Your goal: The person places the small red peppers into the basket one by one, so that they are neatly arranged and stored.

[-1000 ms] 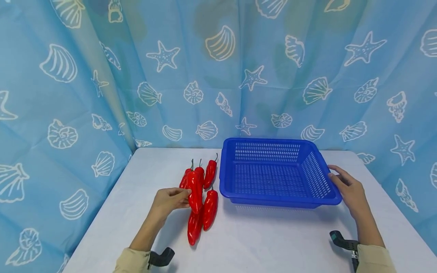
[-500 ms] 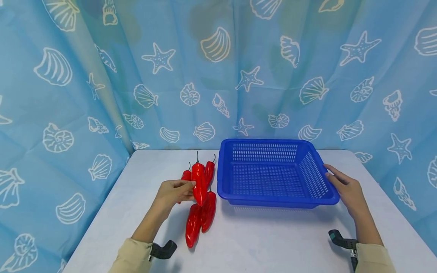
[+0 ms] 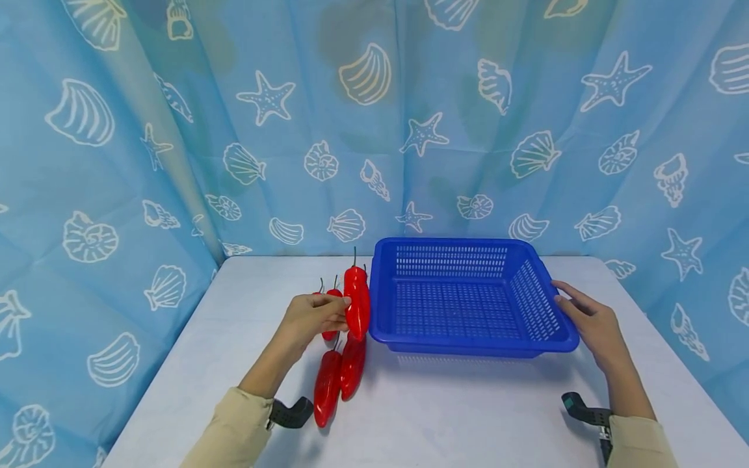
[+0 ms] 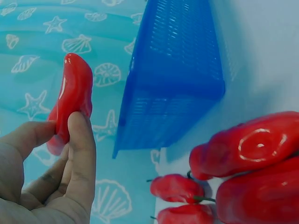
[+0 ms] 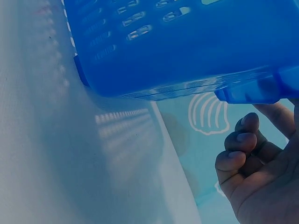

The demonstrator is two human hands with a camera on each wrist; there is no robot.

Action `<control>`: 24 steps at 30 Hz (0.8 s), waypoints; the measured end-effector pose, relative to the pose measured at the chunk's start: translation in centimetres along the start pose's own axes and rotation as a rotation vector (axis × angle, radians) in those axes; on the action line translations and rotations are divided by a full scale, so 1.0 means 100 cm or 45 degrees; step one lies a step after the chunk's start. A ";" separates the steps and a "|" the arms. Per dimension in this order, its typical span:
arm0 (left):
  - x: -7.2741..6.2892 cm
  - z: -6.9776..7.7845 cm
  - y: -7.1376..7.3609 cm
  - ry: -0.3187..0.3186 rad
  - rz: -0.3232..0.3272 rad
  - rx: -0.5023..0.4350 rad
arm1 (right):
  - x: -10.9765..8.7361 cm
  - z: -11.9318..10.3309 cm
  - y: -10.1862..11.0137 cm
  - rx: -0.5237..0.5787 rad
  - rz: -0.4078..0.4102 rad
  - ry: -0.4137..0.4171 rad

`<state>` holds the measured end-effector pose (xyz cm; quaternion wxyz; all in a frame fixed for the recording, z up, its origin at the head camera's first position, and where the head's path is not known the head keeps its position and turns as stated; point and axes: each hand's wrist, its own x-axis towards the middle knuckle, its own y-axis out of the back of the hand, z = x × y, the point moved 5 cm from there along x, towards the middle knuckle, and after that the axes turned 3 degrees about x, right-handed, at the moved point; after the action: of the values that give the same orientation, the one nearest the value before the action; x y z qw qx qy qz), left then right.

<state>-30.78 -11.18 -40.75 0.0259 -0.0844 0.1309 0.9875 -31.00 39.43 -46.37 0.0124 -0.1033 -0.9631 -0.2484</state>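
Note:
My left hand [image 3: 313, 318] pinches a red chili pepper [image 3: 358, 304] between thumb and fingers, stem up, beside the left rim of a blue plastic basket [image 3: 468, 346]. In the left wrist view this pepper [image 4: 74, 88] stands out above the fingertips, apart from the basket. My right hand [image 3: 597, 328] grips the basket's right rim with thumb and index finger. The right wrist view shows its other fingers [image 5: 236, 161] curled below the rim. Two more red peppers [image 3: 326, 390] lie in front of the left hand. Others [image 3: 332, 325] lie behind it, partly hidden.
The basket has slotted walls and a bare mesh floor [image 3: 453, 309]. It stands toward the back of a white table [image 3: 445, 416]. A blue curtain [image 3: 281, 182] with white shells and starfish hangs behind and at the sides. Each wrist wears a black strap mount [image 3: 291, 413].
The left hand has moved right and slightly back with the pepper, from over the pile to the basket's left rim. The right hand stays at the basket.

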 end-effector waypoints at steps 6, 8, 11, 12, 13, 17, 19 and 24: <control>0.006 0.009 -0.009 0.004 -0.028 -0.008 | 0.000 0.001 -0.001 0.006 0.000 -0.022; 0.009 0.012 -0.012 0.006 -0.039 -0.016 | 0.000 0.002 -0.002 0.009 0.001 -0.032; 0.013 0.015 -0.017 0.011 -0.051 -0.030 | 0.000 0.003 -0.002 0.002 0.000 -0.039; 0.014 0.016 -0.018 0.011 -0.055 -0.029 | 0.000 0.003 -0.003 -0.001 0.000 -0.037; 0.015 0.017 -0.020 0.014 -0.060 -0.030 | 0.001 0.003 -0.003 -0.008 0.000 -0.035; 0.021 0.021 -0.029 0.046 -0.085 -0.040 | 0.003 0.004 0.000 -0.028 -0.003 -0.026; 0.023 0.022 -0.033 0.068 -0.097 -0.044 | 0.004 0.005 0.001 -0.039 -0.007 -0.021; 0.024 0.026 -0.040 0.073 -0.133 -0.071 | 0.006 0.003 0.002 -0.086 -0.020 0.005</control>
<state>-33.26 -6.52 -39.67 0.0712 -0.1200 0.0995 0.9852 -31.53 39.85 -46.55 0.0088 -0.0957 -0.9549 -0.2810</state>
